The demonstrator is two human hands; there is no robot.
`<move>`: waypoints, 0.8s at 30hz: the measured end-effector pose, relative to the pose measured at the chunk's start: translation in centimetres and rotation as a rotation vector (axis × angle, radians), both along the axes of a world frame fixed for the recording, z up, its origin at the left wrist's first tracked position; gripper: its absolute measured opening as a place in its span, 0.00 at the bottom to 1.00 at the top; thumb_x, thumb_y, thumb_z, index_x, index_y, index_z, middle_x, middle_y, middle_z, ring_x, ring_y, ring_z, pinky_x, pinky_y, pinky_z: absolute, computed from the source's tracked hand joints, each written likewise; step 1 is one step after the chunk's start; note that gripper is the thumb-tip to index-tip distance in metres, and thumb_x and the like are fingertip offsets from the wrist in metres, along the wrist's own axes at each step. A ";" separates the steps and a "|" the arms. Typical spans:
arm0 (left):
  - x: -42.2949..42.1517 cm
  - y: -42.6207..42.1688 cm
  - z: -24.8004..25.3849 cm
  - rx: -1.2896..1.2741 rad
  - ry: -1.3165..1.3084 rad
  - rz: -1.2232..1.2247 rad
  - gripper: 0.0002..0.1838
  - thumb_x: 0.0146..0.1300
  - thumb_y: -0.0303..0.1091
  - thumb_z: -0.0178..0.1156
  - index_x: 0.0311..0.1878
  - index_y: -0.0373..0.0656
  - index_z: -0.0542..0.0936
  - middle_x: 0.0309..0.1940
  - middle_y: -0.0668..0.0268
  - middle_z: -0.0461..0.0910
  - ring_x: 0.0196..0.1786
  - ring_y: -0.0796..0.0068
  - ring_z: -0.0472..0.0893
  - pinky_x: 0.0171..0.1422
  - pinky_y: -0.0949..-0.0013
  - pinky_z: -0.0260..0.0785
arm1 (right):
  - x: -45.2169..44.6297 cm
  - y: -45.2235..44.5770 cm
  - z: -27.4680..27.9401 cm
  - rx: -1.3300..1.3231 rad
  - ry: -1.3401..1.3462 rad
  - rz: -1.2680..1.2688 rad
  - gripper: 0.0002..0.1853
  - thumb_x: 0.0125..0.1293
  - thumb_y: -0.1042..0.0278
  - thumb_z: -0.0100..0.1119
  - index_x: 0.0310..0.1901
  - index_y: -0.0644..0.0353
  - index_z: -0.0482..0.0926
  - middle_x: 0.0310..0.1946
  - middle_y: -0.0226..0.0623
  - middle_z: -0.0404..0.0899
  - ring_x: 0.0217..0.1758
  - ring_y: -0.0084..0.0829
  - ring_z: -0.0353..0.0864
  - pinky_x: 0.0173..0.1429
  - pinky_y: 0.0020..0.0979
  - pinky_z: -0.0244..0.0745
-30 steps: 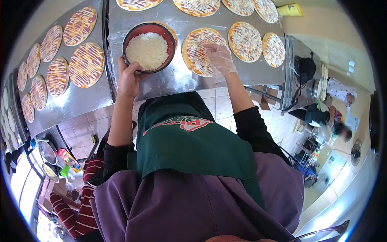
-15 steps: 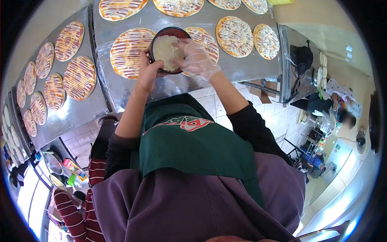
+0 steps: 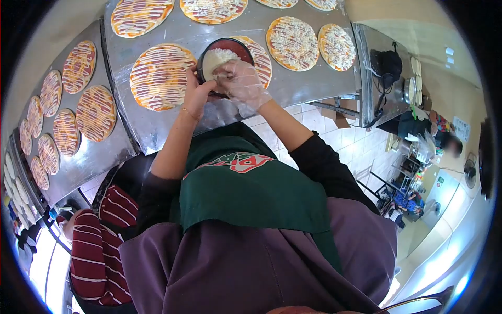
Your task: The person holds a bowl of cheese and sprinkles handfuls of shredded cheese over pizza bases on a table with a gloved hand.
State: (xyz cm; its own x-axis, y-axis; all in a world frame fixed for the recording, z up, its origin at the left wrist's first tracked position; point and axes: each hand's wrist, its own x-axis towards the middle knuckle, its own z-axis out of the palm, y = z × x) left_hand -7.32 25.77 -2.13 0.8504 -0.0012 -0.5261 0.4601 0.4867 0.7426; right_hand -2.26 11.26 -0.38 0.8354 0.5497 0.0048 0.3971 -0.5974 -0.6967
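Note:
My left hand (image 3: pixel 196 95) grips the rim of a dark bowl (image 3: pixel 239 47) with a reddish inside, thumb over the near edge. White shredded cheese (image 3: pixel 217 58) lies in the bowl. In a clear plastic glove, my right hand (image 3: pixel 244 86) reaches into the bowl with its fingers curled in on the cheese. The bowl is held above the table, partly covering a pizza (image 3: pixel 263 64) streaked with sauce. Left of it lies another streaked pizza (image 3: pixel 161 78) with no white shreds on it. To the right, two pizzas (image 3: pixel 292 44) carry white shreds.
More pizzas (image 3: pixel 213 9) line the far side of the metal table (image 3: pixel 314 86). A second metal table (image 3: pixel 110 154) on the left holds several streaked pizzas (image 3: pixel 96 113). Close on my left is a person's striped sleeve (image 3: pixel 91 256). A black object with straps (image 3: pixel 388 68) sits at the right.
My right hand has sunk deeper into the bowl and its fingers have curled in. The bowl sits slightly further right over the pizzas. The striped-sleeved person has moved closer on my left.

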 end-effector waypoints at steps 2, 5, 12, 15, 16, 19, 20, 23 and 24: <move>0.1 0.1 -0.6 0.016 -0.004 0.031 0.31 0.50 0.23 0.55 0.58 0.44 0.55 0.50 0.56 0.68 0.45 0.64 0.78 0.35 0.60 0.80 | 0.5 -0.6 -0.4 0.001 0.312 -0.154 0.15 0.55 0.67 0.64 0.46 0.57 0.81 0.42 0.43 0.81 0.43 0.35 0.81 0.49 0.33 0.75; 0.3 0.8 -0.6 0.006 0.010 0.094 0.27 0.51 0.23 0.51 0.56 0.46 0.57 0.52 0.55 0.68 0.47 0.59 0.77 0.38 0.55 0.80 | 1.1 -2.2 -0.4 0.242 0.554 -0.256 0.13 0.57 0.69 0.64 0.45 0.63 0.81 0.42 0.38 0.81 0.42 0.25 0.80 0.49 0.26 0.76; 0.1 4.2 -0.2 0.091 0.011 0.207 0.30 0.50 0.21 0.49 0.59 0.44 0.58 0.52 0.58 0.70 0.45 0.60 0.79 0.42 0.55 0.80 | 1.4 -7.4 -0.1 0.337 0.682 -0.522 0.15 0.53 0.73 0.65 0.43 0.66 0.80 0.41 0.37 0.80 0.42 0.25 0.79 0.48 0.23 0.75; 0.0 5.7 -0.3 0.037 -0.016 0.266 0.29 0.50 0.20 0.50 0.58 0.43 0.56 0.48 0.57 0.71 0.42 0.64 0.79 0.36 0.61 0.81 | 1.4 -10.3 -2.8 0.350 0.568 -0.501 0.14 0.52 0.73 0.64 0.42 0.66 0.81 0.40 0.34 0.81 0.41 0.23 0.78 0.45 0.23 0.74; -0.1 6.1 0.3 0.014 -0.024 0.301 0.28 0.51 0.20 0.49 0.58 0.43 0.57 0.48 0.58 0.71 0.43 0.64 0.79 0.36 0.60 0.81 | 1.5 -10.8 -3.5 0.228 0.508 -0.547 0.15 0.51 0.71 0.63 0.43 0.62 0.82 0.38 0.36 0.82 0.39 0.25 0.80 0.45 0.24 0.74; -0.6 7.3 0.6 0.004 -0.065 0.317 0.27 0.51 0.19 0.48 0.57 0.44 0.59 0.48 0.59 0.71 0.45 0.65 0.78 0.41 0.59 0.81 | 2.8 -10.6 -3.1 -0.041 0.372 -0.576 0.15 0.53 0.66 0.61 0.44 0.56 0.82 0.36 0.38 0.83 0.37 0.29 0.82 0.46 0.28 0.74; -0.7 7.6 0.6 0.002 -0.077 0.322 0.26 0.51 0.19 0.48 0.56 0.44 0.59 0.49 0.59 0.71 0.45 0.66 0.78 0.41 0.59 0.81 | 3.2 -10.3 -2.6 -0.184 0.296 -0.562 0.15 0.54 0.64 0.60 0.44 0.54 0.82 0.36 0.39 0.83 0.37 0.31 0.82 0.47 0.29 0.74; -1.2 8.1 0.8 -0.022 -0.071 0.354 0.26 0.51 0.20 0.48 0.56 0.45 0.60 0.49 0.60 0.71 0.46 0.65 0.78 0.42 0.59 0.80 | 5.1 -10.1 -3.2 -0.244 0.227 -0.512 0.13 0.56 0.63 0.60 0.42 0.55 0.83 0.32 0.38 0.83 0.35 0.28 0.81 0.44 0.27 0.74; -1.3 8.3 0.8 -0.039 -0.074 0.359 0.26 0.51 0.20 0.48 0.55 0.45 0.60 0.49 0.60 0.71 0.46 0.64 0.78 0.42 0.59 0.80 | 5.7 -9.8 -3.2 -0.244 0.228 -0.507 0.13 0.56 0.63 0.60 0.42 0.55 0.83 0.32 0.38 0.83 0.35 0.28 0.81 0.44 0.27 0.74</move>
